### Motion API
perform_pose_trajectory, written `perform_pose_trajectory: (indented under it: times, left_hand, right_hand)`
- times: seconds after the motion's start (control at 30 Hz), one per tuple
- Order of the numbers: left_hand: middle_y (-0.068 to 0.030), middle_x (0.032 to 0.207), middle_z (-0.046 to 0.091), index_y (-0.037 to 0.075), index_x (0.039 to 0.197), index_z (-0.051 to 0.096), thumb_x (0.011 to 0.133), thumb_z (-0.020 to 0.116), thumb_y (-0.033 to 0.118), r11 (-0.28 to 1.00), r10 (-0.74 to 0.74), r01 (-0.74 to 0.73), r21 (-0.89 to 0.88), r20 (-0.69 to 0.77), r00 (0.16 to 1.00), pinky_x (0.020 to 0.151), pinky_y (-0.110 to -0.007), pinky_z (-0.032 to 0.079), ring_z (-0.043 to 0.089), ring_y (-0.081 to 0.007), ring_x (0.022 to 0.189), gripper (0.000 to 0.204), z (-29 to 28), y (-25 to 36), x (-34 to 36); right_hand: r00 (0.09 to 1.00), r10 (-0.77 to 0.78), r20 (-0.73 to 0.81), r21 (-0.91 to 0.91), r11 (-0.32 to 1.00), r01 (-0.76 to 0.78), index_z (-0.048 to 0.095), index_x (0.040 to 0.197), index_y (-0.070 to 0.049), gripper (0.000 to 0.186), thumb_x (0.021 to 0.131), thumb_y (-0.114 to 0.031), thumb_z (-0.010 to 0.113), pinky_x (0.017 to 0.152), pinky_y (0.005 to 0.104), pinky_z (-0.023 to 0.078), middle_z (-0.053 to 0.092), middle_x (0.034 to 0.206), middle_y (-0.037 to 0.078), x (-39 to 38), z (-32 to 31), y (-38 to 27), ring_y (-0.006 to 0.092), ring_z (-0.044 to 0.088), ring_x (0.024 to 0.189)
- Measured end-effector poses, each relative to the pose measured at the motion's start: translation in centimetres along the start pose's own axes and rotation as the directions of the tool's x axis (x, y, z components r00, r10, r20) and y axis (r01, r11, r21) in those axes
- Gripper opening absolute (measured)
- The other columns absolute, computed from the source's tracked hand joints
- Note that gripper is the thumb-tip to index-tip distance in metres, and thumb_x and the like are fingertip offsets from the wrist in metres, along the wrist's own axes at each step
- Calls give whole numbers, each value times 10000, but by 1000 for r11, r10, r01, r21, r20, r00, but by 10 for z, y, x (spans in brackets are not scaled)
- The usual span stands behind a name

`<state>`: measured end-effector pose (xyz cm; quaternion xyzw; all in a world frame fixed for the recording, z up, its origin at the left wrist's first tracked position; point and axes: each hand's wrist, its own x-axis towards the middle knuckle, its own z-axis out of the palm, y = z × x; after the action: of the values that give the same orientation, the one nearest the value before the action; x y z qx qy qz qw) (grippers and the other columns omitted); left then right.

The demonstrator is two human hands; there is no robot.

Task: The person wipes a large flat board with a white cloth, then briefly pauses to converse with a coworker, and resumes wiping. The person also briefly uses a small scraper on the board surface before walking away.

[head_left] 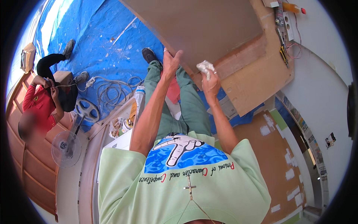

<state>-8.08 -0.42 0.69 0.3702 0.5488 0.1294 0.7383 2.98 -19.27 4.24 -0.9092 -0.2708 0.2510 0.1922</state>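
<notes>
My left hand (pixel 171 62) is at the near left edge of a large brown panel (pixel 212 30), its fingers closed around that edge. A crumpled white rag (pixel 205 67) is bunched in my right hand (pixel 212 84), just off the panel's near corner. Beneath the panel lies a wider tan board (pixel 248 87), with a reddish-brown strip (pixel 242 56) showing along the panel's near side.
Blue sheeting (pixel 108 41) with coiled cable (pixel 115 91) covers the floor at left. A seated person in red (pixel 39 100) is beside a fan (pixel 66 148). Pliers (pixel 282 56), a power strip (pixel 288 26) and an orange-liquid bottle (pixel 292 8) rest at the board's right edge.
</notes>
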Motion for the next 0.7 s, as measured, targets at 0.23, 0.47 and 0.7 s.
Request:
perform_pose_trajectory:
  times: [0.23,0.47,0.7]
  left_hand:
    - [-163,1183,668,-48,1307,472,924,683,75,994,79,-76,79,-36,996,913,-351,551,674,-243,1057,455,2,0,2]
    - [-172,1211,656,-49,1305,484,927,694,99,994,111,-111,25,-14,994,941,-361,530,657,-256,1088,457,-1,-4,2]
    - [-191,1224,655,-56,1325,478,929,695,75,999,52,-52,-6,2,999,975,-364,522,655,-257,1115,470,1,-2,3]
  right_hand:
    - [974,138,-180,86,989,-124,741,1113,-34,306,909,-262,720,825,478,522,705,1104,190,4,-1,-8,414,677,976]
    - [989,-48,-140,-32,999,44,749,1102,-78,259,884,-217,741,812,476,528,706,1093,195,16,-8,-5,402,679,972]
    - [999,-4,-34,-47,999,2,744,1119,-69,280,896,-236,723,834,468,524,700,1106,208,2,2,-8,406,676,984]
